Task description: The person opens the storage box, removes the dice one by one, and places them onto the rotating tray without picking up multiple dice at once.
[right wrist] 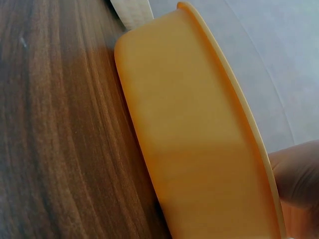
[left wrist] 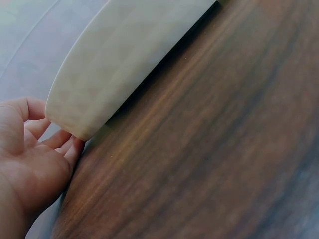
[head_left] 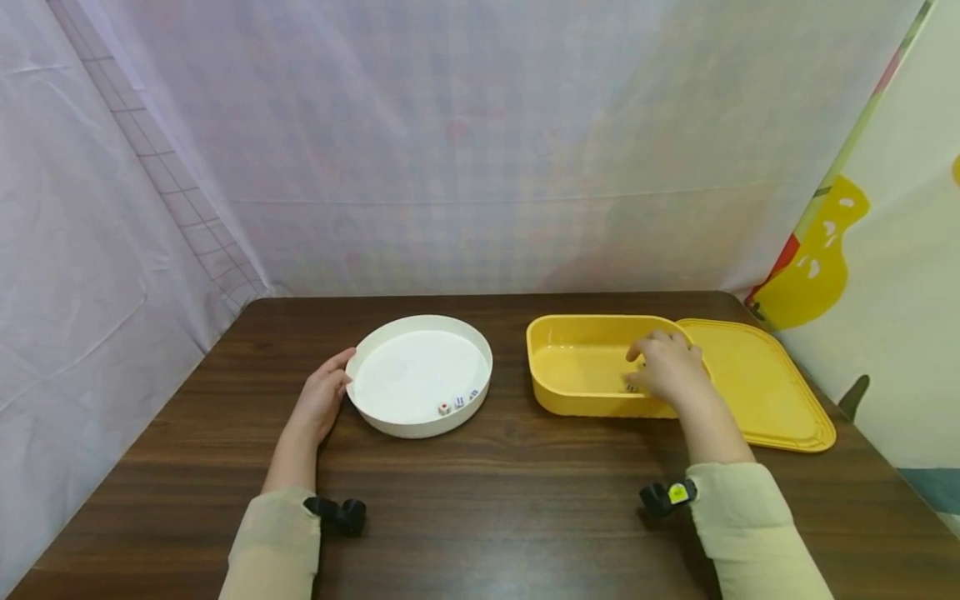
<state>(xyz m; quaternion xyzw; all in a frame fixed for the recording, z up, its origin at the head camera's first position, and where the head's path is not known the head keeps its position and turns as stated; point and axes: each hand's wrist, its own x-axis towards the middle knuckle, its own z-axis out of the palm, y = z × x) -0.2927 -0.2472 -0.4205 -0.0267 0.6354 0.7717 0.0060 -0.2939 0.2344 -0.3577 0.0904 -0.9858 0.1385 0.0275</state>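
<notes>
My left hand [head_left: 321, 400] holds the left side of a round white tray [head_left: 412, 427], its fingers and thumb against the rim and outer wall. The tray's wall [left wrist: 124, 55] shows a faceted pattern in the left wrist view. Several small white dice [head_left: 444, 408] lie at the tray's front right. Over the right end of a yellow rectangular box [head_left: 581, 406], my right hand [head_left: 667, 367] reaches inside with bent fingers. Dice [head_left: 631, 387] show just below those fingers; whether one is pinched I cannot tell. In the right wrist view the box wall [right wrist: 194, 119] hides the fingertips.
A flat yellow lid [head_left: 765, 392] lies on the dark wooden table [head_left: 480, 500], right of the box and partly behind it. Pale cloth [head_left: 480, 167] hangs at the table's back edge. A strip of table separates tray and box.
</notes>
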